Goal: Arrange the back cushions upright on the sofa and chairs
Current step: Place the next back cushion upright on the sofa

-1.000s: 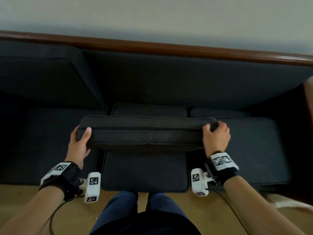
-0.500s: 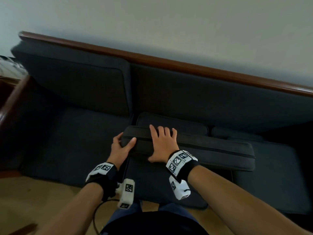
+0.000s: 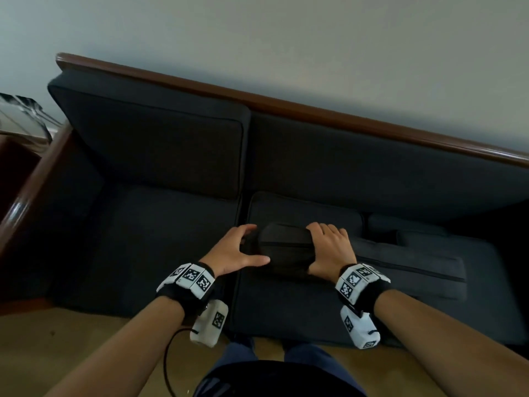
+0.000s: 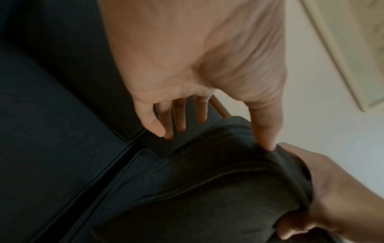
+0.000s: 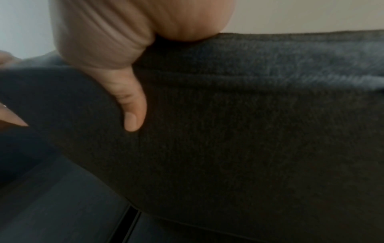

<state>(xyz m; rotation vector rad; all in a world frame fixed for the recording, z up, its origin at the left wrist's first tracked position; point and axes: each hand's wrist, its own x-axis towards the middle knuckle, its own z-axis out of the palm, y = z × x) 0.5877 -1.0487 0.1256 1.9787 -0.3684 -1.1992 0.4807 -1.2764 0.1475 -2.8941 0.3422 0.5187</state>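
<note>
A loose dark back cushion [image 3: 406, 266] lies flat across the sofa seat [image 3: 160, 242], its long side toward me. Both hands are at its left end. My right hand [image 3: 329, 249] grips that end, fingers over the top and the thumb [image 5: 133, 115] pressed into the front face of the cushion [image 5: 259, 131]. My left hand [image 3: 242, 250] is spread at the very end of the cushion [image 4: 207, 189]. Its thumb [image 4: 268, 136] touches the top edge, and its fingers [image 4: 153, 121] hang fairly straight past the corner.
One back cushion [image 3: 148, 150] stands upright at the sofa's left. To its right the backrest [image 3: 386, 173] is bare under the wooden top rail [image 3: 286, 106]. A wooden armrest [image 3: 31, 193] closes the left side. A smaller dark cushion [image 3: 406, 226] lies behind. The floor [image 3: 71, 339] is tan.
My right hand left the cushion's right end and came across beside my left hand at the left end. My view swung left, showing the upright cushion and armrest.
</note>
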